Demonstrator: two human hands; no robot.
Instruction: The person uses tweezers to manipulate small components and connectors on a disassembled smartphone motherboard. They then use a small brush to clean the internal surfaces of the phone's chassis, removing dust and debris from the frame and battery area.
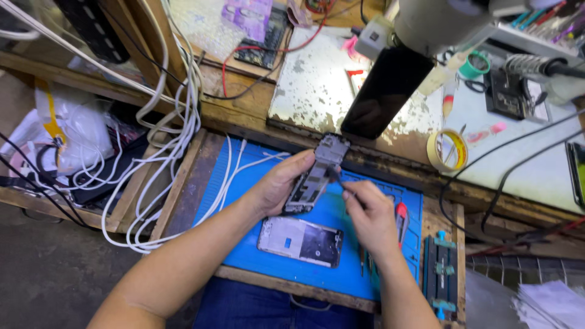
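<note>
Holding a phone frame (317,173) above the blue mat's (256,201) far edge.
The left hand (277,186) grips its side; the right hand (368,216), just beside it, pinches a thin tool (337,176) touching the frame.

We have one view only, from the head, looking steeply down and forward at the tabletop (201,183); we sit close, both forearms reaching in from the bottom edge.
</note>
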